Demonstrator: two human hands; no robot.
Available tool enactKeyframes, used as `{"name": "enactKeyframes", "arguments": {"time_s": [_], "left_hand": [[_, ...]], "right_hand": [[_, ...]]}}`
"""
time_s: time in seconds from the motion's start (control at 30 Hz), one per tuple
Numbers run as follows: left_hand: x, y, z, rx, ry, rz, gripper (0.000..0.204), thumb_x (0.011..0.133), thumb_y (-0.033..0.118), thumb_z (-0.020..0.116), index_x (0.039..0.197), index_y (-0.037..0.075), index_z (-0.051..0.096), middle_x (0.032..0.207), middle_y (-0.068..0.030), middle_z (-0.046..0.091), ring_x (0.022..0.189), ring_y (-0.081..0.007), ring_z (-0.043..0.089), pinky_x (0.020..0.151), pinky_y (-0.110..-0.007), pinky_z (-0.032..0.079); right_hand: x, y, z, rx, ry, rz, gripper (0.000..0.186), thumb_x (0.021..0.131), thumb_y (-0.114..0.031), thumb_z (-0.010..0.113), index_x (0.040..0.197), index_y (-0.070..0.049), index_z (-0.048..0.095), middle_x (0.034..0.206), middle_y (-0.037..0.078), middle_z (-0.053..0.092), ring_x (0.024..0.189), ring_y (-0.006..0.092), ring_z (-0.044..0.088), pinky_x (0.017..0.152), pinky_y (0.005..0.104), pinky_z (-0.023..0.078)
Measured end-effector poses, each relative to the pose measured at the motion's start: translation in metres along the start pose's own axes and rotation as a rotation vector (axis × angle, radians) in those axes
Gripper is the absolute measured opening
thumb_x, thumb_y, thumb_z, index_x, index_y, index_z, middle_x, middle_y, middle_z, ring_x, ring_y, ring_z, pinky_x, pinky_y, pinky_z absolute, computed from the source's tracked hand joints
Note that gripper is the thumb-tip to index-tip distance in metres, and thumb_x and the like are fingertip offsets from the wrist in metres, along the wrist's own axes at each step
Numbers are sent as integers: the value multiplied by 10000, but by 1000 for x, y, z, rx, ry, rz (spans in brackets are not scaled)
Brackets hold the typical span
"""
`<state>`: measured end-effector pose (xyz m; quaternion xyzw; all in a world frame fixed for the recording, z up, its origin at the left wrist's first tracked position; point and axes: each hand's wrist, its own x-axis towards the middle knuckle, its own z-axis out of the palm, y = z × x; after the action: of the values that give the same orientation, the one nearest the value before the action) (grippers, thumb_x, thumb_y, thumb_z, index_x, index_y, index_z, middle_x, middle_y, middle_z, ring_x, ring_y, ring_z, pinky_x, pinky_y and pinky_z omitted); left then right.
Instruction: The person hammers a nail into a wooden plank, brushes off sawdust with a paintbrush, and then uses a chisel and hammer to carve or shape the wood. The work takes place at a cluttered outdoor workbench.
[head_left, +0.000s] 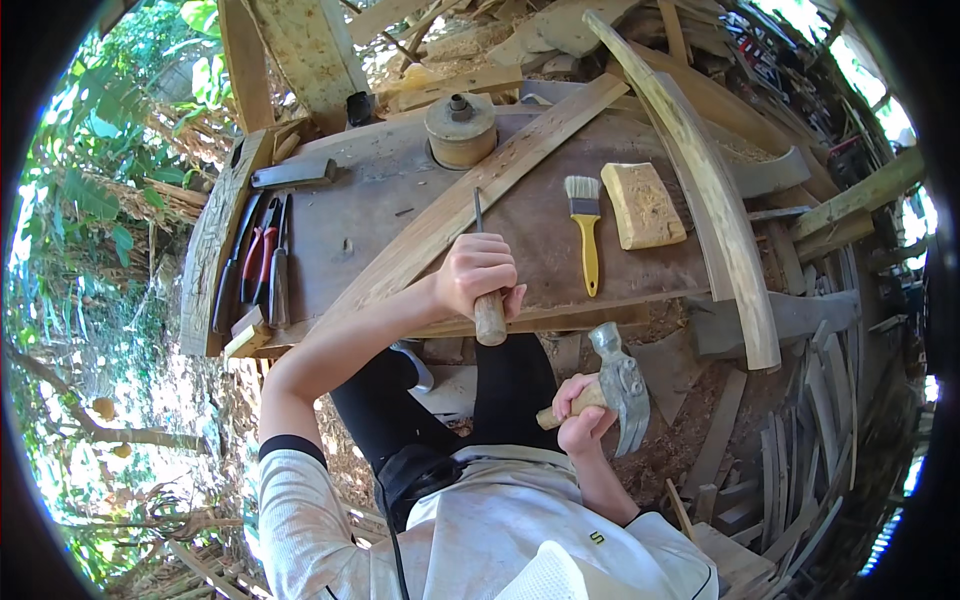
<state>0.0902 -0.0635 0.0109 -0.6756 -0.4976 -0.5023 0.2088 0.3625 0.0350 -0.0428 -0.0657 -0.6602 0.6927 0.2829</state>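
My left hand (480,274) is closed round a chisel, its wooden handle (490,322) sticking out below my fist and its thin metal blade (478,208) pointing away from me. The blade lies over a long wooden plank (400,262) set slantwise across the worktable (350,200); I cannot tell whether the tip touches it. Lower and to the right, off the table's near edge, my right hand (584,414) grips a claw hammer (622,388) close below its head. The claw points toward me.
At the left lie red-handled pliers (262,252) among long dark tools, below a grey block (293,173). A round wooden piece with a metal stub (460,130) stands at the back. Right are a yellow-handled paintbrush (586,240), a wood block (643,206) and a long curved pole (715,190).
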Motion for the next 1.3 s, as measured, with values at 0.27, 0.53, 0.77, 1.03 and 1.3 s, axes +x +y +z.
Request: {"name": "enactKeyframes", "arguments": {"time_s": [0.27,0.53,0.77,1.03,1.3], "left_hand": [[8,2,-3,6,-27,-134,254,625,34,691,603,99,447,543,-52,467,468,-268,484,465,-369,386],[12,1,2,16,-81,-180,299,588,115,754,597,109,455,557,-39,516,485,-272,516,492,-378,413],[8,-1,4,29,-96,-153,302,592,154,783,609,123,483,571,-19,543,511,-251,551,503,-366,420],[11,-4,14,4,-32,-92,268,633,-4,679,604,93,431,547,-40,436,460,-243,447,471,-346,371],[8,-8,17,-4,-45,-74,266,627,4,692,603,97,444,547,-34,446,465,-242,465,470,-346,372]], "right_hand": [[2,-31,11,207,-4,-453,364,887,-351,723,845,-45,529,631,21,488,523,173,512,474,300,374],[22,-35,13,-444,-349,-52,245,798,-178,754,888,-34,577,628,37,577,510,231,596,498,304,464],[14,-1,9,-423,-303,-505,196,808,-93,715,844,-21,536,640,110,558,515,283,585,469,355,452],[0,18,-3,-188,-117,-626,212,848,-208,704,786,-42,587,666,79,587,552,252,597,537,339,479],[0,12,-6,-212,-65,-593,305,886,-187,691,673,-89,497,595,86,475,520,258,501,473,375,371]]}}
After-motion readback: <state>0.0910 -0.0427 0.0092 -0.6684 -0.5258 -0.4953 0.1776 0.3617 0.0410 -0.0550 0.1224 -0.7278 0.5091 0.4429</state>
